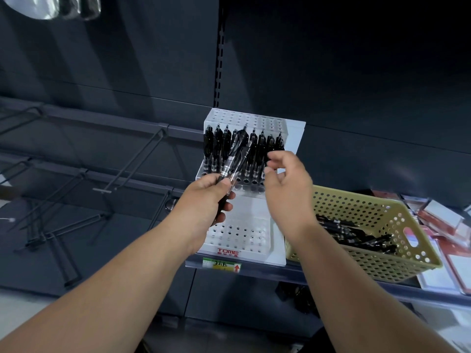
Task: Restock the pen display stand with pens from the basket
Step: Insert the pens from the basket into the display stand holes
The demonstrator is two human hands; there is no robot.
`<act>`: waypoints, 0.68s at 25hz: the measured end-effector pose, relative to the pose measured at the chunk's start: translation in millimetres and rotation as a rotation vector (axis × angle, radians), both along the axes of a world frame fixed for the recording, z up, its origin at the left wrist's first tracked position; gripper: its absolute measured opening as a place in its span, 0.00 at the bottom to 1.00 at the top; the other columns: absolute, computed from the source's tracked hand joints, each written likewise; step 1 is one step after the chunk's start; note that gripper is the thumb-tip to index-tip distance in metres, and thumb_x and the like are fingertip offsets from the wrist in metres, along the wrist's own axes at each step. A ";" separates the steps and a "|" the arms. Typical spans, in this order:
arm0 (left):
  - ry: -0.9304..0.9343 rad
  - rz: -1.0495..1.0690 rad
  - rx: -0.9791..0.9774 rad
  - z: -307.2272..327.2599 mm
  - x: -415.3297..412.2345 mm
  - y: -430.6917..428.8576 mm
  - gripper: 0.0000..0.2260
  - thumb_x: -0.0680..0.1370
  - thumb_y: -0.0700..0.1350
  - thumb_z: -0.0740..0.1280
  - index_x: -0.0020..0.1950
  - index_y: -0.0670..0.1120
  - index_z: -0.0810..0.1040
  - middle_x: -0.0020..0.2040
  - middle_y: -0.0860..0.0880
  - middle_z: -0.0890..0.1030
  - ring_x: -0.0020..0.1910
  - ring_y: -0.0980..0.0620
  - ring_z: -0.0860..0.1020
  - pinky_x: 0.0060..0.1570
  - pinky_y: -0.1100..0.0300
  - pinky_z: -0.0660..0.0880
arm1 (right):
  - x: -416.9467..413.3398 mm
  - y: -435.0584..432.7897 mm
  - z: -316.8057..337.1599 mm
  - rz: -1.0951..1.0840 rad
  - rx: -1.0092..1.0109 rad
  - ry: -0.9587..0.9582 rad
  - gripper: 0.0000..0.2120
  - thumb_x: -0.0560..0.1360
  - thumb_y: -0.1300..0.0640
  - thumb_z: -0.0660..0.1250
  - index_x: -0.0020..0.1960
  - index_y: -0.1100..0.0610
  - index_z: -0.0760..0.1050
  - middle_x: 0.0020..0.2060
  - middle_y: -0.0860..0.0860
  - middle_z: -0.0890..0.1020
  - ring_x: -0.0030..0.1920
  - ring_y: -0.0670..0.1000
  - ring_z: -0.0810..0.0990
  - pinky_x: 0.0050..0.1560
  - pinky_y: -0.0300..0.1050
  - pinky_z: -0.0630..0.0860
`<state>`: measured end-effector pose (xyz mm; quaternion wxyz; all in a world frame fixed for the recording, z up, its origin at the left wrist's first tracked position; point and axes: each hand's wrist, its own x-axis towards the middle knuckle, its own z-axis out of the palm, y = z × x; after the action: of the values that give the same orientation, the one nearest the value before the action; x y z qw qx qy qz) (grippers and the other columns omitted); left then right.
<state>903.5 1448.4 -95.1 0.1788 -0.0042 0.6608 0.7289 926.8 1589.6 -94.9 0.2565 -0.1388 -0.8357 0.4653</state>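
Observation:
A white tiered pen display stand point(244, 233) with rows of holes sits on a dark shelf. Its upper tier holds a row of black pens point(257, 149); the lower front tier shows only bare holes. My left hand point(206, 200) grips a small bunch of black pens point(233, 159) that slant up in front of the stand. My right hand point(285, 184) hovers just right of them, fingers apart and loosely curled, with nothing in it. A tan perforated basket point(377, 261) to the right holds several loose black pens point(356, 233).
Bare metal display hooks point(76, 189) stick out from the dark back panel at left. Red and white packaged goods point(443, 220) lie right of the basket. A green price label point(221, 266) is fixed on the shelf edge below the stand.

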 end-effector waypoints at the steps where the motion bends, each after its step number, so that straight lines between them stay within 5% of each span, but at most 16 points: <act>1: 0.001 0.011 0.007 1.0 0.4 -0.5 0.06 0.81 0.44 0.62 0.48 0.47 0.79 0.39 0.50 0.78 0.35 0.54 0.75 0.32 0.62 0.70 | 2.4 -6.5 1.1 0.038 0.016 0.011 0.13 0.80 0.59 0.61 0.63 0.47 0.73 0.51 0.40 0.78 0.46 0.43 0.78 0.55 0.51 0.79; 9: 0.033 -0.030 0.042 0.6 2.9 -11.7 0.06 0.80 0.41 0.63 0.47 0.45 0.79 0.36 0.50 0.79 0.34 0.55 0.76 0.32 0.63 0.70 | -1.8 -31.8 19.3 0.217 -0.588 -0.080 0.08 0.82 0.59 0.60 0.56 0.49 0.75 0.44 0.48 0.82 0.35 0.43 0.78 0.39 0.40 0.73; 17: 0.018 -0.016 0.030 2.0 -7.5 -25.2 0.06 0.81 0.44 0.62 0.47 0.49 0.78 0.35 0.50 0.81 0.31 0.56 0.75 0.32 0.62 0.70 | -12.6 -37.7 24.5 0.335 -0.801 -0.141 0.06 0.81 0.58 0.63 0.53 0.52 0.78 0.39 0.50 0.80 0.34 0.44 0.75 0.33 0.38 0.73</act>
<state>896.0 1423.1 -93.1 0.1789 0.0105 0.6516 0.7371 914.1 1551.9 -70.5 0.0456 -0.1216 -0.6158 0.7772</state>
